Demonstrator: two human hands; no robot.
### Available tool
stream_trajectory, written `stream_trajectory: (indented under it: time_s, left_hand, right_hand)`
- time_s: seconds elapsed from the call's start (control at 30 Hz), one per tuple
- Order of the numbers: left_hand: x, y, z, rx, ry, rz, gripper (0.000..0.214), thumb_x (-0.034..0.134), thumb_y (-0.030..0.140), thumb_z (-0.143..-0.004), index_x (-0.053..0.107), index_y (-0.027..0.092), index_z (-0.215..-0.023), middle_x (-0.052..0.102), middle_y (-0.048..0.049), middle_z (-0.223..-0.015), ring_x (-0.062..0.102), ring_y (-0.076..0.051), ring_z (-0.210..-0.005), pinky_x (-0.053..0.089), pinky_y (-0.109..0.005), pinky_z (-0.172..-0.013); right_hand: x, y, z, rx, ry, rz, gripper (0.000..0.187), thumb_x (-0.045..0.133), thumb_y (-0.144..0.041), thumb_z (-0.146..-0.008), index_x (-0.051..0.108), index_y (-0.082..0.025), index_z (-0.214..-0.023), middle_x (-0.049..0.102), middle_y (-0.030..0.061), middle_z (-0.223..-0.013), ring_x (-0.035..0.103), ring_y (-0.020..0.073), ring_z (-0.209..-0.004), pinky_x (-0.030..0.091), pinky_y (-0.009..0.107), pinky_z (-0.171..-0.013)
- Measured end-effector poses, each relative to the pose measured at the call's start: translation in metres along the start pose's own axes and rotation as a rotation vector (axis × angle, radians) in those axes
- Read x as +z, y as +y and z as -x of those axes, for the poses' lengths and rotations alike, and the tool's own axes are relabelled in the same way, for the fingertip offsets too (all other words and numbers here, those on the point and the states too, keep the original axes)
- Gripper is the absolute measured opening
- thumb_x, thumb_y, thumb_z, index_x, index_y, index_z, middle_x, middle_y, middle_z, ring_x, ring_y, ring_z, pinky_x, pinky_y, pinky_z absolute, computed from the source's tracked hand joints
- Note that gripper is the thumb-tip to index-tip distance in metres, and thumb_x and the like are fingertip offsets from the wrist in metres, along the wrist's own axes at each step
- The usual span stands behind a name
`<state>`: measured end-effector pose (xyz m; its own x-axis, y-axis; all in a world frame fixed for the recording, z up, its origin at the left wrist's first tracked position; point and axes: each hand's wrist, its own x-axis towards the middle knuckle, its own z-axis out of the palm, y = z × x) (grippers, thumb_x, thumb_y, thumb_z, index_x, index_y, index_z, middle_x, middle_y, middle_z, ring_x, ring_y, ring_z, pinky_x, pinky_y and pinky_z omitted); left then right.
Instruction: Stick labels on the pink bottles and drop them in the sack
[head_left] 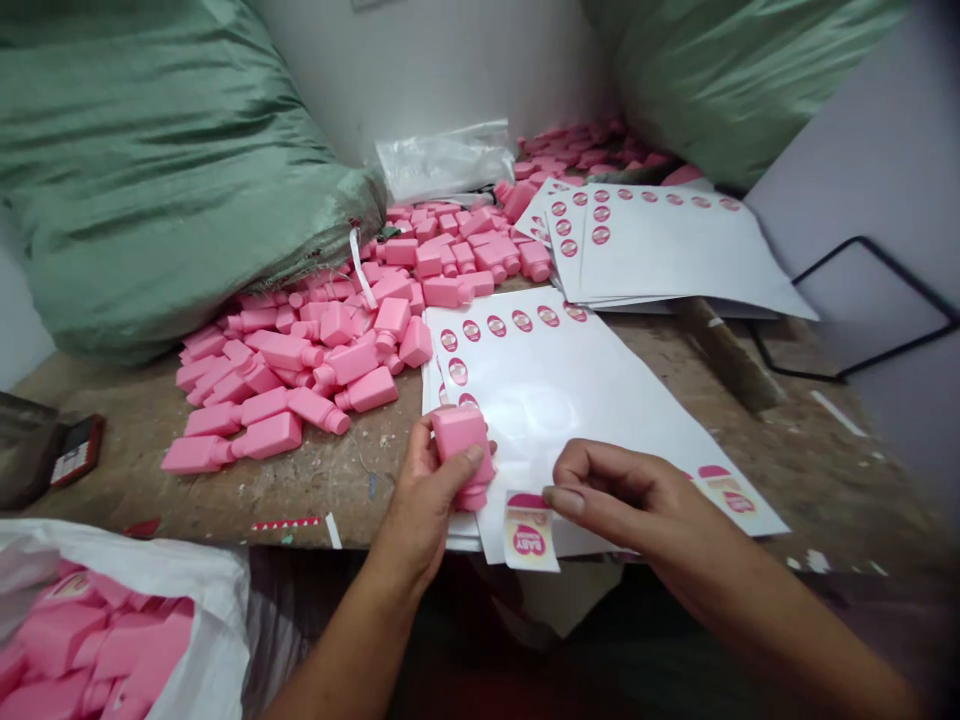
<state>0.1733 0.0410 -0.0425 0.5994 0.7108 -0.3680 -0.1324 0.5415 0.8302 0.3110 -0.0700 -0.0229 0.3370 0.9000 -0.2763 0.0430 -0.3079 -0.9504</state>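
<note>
My left hand (427, 490) is closed around a small pink plastic bottle (463, 440), held just above the near edge of a white sticker sheet (570, 400). Beside it, my right hand (622, 495) pinches a pink-and-cream label sticker (529, 532) by its edge, a few centimetres right of the bottle. Another such label (726, 490) sits on the sheet's right corner. Small round pink stickers (496, 326) line the sheet's far edge.
A big heap of pink bottles (337, 340) covers the wooden table (247, 480) to the left and back. More sticker sheets (660, 250) lie stacked at the right rear. Green sacks (150, 170) stand behind. A white bag of bottles (112, 640) sits at lower left.
</note>
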Motion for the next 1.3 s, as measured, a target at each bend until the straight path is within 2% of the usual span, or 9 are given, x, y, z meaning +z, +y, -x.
stream_trajectory:
  time_s: [0.2, 0.33, 0.47, 0.6, 0.8, 1.0, 1.13, 1.3]
  left_hand:
    - [0.008, -0.004, 0.022, -0.129, -0.098, 0.187, 0.037, 0.062, 0.046, -0.084, 0.06, 0.018, -0.108, 0.068, -0.0092, -0.107, 0.062, -0.024, -0.103, 0.048, -0.034, -0.087]
    - [0.009, -0.012, 0.026, -0.175, -0.075, 0.268, 0.04, 0.057, 0.046, -0.088, 0.06, 0.015, -0.112, 0.065, -0.0106, -0.117, 0.056, -0.024, -0.116, 0.045, -0.035, -0.096]
    - [0.009, -0.015, 0.029, -0.182, -0.051, 0.268, 0.041, 0.051, 0.047, -0.091, 0.06, 0.016, -0.116, 0.065, -0.0101, -0.119, 0.054, -0.024, -0.12, 0.043, -0.036, -0.101]
    - [0.01, -0.015, 0.03, -0.151, -0.076, 0.247, 0.038, 0.046, 0.045, -0.093, 0.058, 0.017, -0.115, 0.065, -0.0102, -0.114, 0.057, -0.024, -0.114, 0.046, -0.037, -0.095]
    - [0.011, -0.016, 0.03, -0.156, -0.105, 0.225, 0.037, 0.052, 0.048, -0.09, 0.058, 0.019, -0.112, 0.064, -0.0092, -0.11, 0.06, -0.024, -0.107, 0.051, -0.035, -0.084]
    - [0.01, -0.017, 0.029, -0.141, -0.133, 0.193, 0.034, 0.046, 0.046, -0.093, 0.056, 0.018, -0.111, 0.063, -0.0091, -0.108, 0.061, -0.023, -0.103, 0.052, -0.035, -0.083]
    - [0.01, -0.016, 0.028, -0.153, -0.134, 0.193, 0.034, 0.043, 0.044, -0.095, 0.054, 0.019, -0.115, 0.063, -0.0091, -0.107, 0.061, -0.022, -0.101, 0.053, -0.035, -0.081]
    - [0.01, -0.015, 0.03, -0.158, -0.129, 0.181, 0.034, 0.043, 0.046, -0.095, 0.054, 0.019, -0.112, 0.063, -0.0089, -0.105, 0.062, -0.021, -0.097, 0.052, -0.034, -0.08]
  right_hand:
    - [0.001, 0.002, -0.002, 0.01, -0.01, -0.018, 0.043, 0.064, -0.06, -0.074, 0.049, -0.021, -0.064, 0.036, -0.0063, -0.053, 0.03, 0.0082, -0.047, 0.022, 0.022, -0.042]
    - [0.004, 0.005, -0.003, 0.04, -0.01, -0.029, 0.042, 0.065, -0.058, -0.073, 0.05, -0.02, -0.063, 0.04, -0.0059, -0.053, 0.033, 0.0081, -0.047, 0.023, 0.022, -0.042]
    - [0.005, 0.005, -0.005, 0.046, -0.005, -0.032, 0.043, 0.065, -0.06, -0.069, 0.05, -0.02, -0.061, 0.041, -0.0057, -0.051, 0.034, 0.0085, -0.047, 0.024, 0.022, -0.043]
    - [0.005, 0.003, -0.007, 0.056, 0.013, -0.016, 0.042, 0.065, -0.06, -0.067, 0.05, -0.021, -0.061, 0.046, -0.0046, -0.051, 0.037, 0.0093, -0.046, 0.025, 0.023, -0.043]
    - [0.005, 0.006, -0.008, 0.049, 0.028, 0.011, 0.041, 0.064, -0.058, -0.069, 0.05, -0.021, -0.062, 0.048, -0.0041, -0.053, 0.039, 0.0094, -0.046, 0.026, 0.023, -0.042]
    - [0.005, 0.012, -0.011, 0.0, 0.038, -0.02, 0.037, 0.065, -0.053, -0.071, 0.05, -0.021, -0.061, 0.048, -0.0043, -0.052, 0.038, 0.0087, -0.044, 0.025, 0.022, -0.04]
    - [0.004, 0.011, -0.01, 0.021, 0.014, -0.053, 0.034, 0.066, -0.05, -0.071, 0.052, -0.021, -0.062, 0.051, -0.0039, -0.054, 0.039, 0.0087, -0.045, 0.024, 0.022, -0.04]
    - [0.003, 0.014, -0.011, -0.001, 0.027, -0.033, 0.033, 0.066, -0.049, -0.073, 0.052, -0.021, -0.062, 0.047, -0.0052, -0.052, 0.037, 0.0086, -0.045, 0.024, 0.022, -0.041]
